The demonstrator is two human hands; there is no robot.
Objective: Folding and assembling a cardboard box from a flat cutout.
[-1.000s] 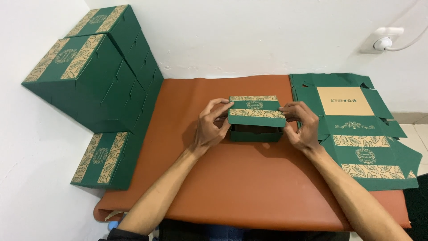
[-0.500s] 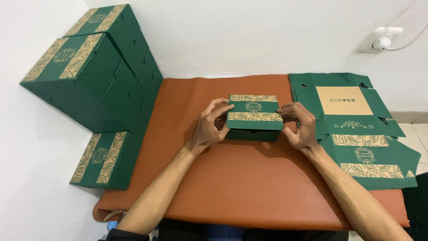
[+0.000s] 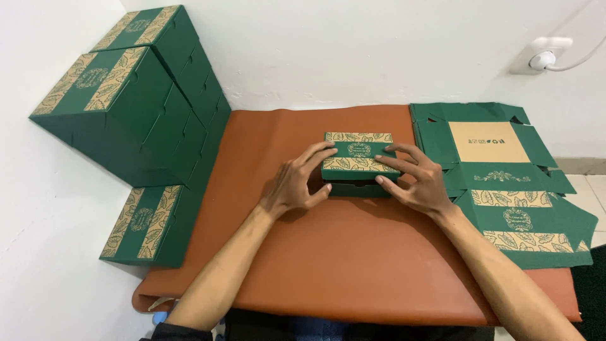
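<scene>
Small green box (image 3: 358, 163) with tan leaf-pattern bands across the lid, closed up and sitting flat, pretty much mid-way along the brown tabletop (image 3: 353, 265), toward the back.

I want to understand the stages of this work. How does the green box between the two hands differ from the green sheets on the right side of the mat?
The box between the hands is folded up and closed; the flat sheets lie unfolded in a pile. The left hand and right hand touch the box, while the sheets lie untouched. The top sheet shows a plain tan panel; the box shows none. Both are dark green card with tan leaf-pattern bands.
</scene>
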